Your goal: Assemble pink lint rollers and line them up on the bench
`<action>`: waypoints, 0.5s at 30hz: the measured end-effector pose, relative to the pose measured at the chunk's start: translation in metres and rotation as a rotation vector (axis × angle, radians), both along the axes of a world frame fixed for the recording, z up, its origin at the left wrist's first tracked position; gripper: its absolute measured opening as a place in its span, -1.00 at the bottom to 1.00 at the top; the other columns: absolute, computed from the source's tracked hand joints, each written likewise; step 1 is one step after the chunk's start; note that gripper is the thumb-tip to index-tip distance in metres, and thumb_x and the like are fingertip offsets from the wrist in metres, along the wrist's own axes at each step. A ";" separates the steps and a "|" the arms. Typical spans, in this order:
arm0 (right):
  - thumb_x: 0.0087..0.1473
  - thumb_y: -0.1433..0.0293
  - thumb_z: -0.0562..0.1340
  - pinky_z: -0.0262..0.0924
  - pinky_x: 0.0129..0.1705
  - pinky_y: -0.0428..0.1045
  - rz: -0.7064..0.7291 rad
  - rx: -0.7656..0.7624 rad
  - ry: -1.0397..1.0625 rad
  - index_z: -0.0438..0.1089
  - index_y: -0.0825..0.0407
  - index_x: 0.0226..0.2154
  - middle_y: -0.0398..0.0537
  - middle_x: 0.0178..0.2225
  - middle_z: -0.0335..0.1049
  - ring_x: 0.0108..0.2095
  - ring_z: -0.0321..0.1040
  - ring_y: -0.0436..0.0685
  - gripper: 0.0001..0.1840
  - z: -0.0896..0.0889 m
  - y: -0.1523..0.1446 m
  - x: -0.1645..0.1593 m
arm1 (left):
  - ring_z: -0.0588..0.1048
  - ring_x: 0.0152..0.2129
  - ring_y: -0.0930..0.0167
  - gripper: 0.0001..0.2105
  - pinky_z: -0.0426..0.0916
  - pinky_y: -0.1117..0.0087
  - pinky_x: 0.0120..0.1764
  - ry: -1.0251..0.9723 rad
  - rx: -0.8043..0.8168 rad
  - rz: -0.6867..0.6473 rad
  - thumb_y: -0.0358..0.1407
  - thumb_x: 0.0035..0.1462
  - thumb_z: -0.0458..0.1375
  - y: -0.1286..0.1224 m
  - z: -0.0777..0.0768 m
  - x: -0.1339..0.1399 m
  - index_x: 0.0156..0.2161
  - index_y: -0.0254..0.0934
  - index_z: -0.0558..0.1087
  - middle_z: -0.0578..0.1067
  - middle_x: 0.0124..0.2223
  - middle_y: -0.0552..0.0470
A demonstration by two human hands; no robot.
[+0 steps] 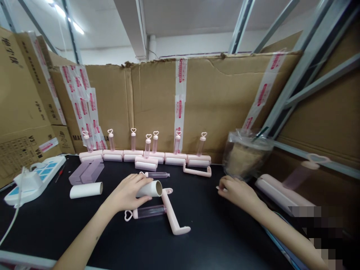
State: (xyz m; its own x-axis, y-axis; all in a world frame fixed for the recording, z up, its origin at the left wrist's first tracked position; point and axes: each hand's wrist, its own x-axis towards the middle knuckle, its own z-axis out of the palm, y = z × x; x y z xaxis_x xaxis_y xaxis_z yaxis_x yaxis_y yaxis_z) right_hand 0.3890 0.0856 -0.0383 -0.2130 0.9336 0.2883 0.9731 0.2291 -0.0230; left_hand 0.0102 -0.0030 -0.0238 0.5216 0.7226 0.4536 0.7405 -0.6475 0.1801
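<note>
My left hand (126, 192) is wrapped round a white lint-roller roll (149, 189), its open cardboard core turned right. Just below it lies a lint-roller frame with a clear purple handle (149, 212), a heart-shaped loop and a pink bracket (171, 213), with no roll on the bracket. Over on the right, my right hand (236, 193) has its fingers curled on a small pale piece (221, 189), mostly hidden. Behind my left hand a loose purple handle (157, 174) lies flat. A second white roll (86, 190) rests on the black table at left.
Several pink lint rollers (112, 155) stand in a row along the cardboard wall (152, 101). Purple covers (86, 172) and a white power strip (42, 180) are at left. A plastic-bagged cup (244, 155) stands behind my right hand, with another lint roller (284, 191) further right.
</note>
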 end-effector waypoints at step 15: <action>-0.04 0.13 0.25 0.19 -0.42 -0.07 0.433 -0.538 1.453 0.41 0.09 -0.40 -0.15 -0.58 0.35 -0.55 0.27 -0.01 -0.66 0.006 -0.074 -0.144 | 0.44 -0.24 0.38 -0.56 0.40 0.37 -0.21 -0.122 0.068 -0.006 -0.17 0.05 0.11 -0.012 -0.013 0.027 0.06 -0.18 0.23 0.37 -0.11 -0.04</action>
State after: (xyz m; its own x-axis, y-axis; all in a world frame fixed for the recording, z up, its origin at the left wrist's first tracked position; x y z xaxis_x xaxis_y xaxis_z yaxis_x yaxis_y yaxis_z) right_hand 0.2455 0.0115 -0.0327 -0.3269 0.9336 0.1469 -0.0766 0.1288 -0.9887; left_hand 0.0373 -0.0152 -0.0368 0.4642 0.6848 0.5617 0.7118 -0.6659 0.2236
